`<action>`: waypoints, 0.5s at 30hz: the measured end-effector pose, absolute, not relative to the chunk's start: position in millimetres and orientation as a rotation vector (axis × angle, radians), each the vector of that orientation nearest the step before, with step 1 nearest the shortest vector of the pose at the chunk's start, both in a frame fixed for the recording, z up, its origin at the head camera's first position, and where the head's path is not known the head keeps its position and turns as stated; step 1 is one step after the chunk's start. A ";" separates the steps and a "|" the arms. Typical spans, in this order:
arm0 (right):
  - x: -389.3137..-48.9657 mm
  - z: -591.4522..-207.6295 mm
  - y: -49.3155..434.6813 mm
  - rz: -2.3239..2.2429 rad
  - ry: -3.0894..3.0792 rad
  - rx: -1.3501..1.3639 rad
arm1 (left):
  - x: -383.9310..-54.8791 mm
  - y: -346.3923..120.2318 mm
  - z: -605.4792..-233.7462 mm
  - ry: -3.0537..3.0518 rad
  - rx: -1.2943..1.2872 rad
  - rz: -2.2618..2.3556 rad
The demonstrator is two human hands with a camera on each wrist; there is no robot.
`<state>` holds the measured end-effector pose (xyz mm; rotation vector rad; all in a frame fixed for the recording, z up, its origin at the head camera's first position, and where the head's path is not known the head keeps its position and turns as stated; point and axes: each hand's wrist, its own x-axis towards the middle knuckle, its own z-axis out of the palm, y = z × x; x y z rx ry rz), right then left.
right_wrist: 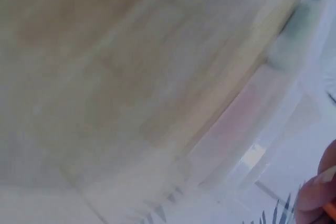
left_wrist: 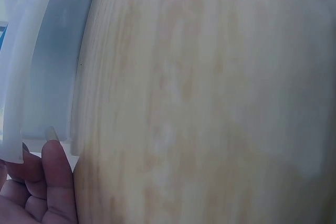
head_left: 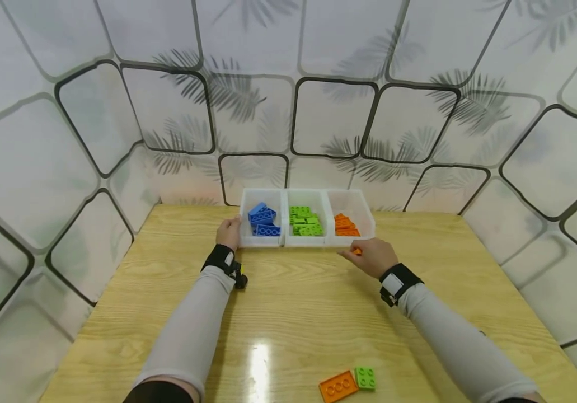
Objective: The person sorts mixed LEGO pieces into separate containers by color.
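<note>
A white translucent tray (head_left: 285, 242) with three compartments stands at the back of the table, holding blue bricks (head_left: 263, 217), green bricks (head_left: 305, 221) and orange bricks (head_left: 345, 225) from left to right. At its left end my left hand (head_left: 229, 232) grips the side wall; fingers (left_wrist: 59, 177) show against that wall in the left wrist view. My right hand (head_left: 375, 256) pinches an orange brick (head_left: 357, 252) just in front of the tray's right compartment. Most of that brick is hidden by the fingers, and only a sliver shows in the right wrist view.
Near the table's front edge lie another orange brick (head_left: 338, 386) and a small green brick (head_left: 365, 379), close beside each other. The wooden table (head_left: 288, 302) meets patterned curtain-like walls (head_left: 255, 112) at the back and sides.
</note>
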<state>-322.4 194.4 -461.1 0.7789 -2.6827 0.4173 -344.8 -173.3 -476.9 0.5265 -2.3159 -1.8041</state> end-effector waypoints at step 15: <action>-386.5 -473.3 169.2 0.292 -2.641 0.717 | -345.4 -174.8 -479.1 -2.287 0.539 -1.887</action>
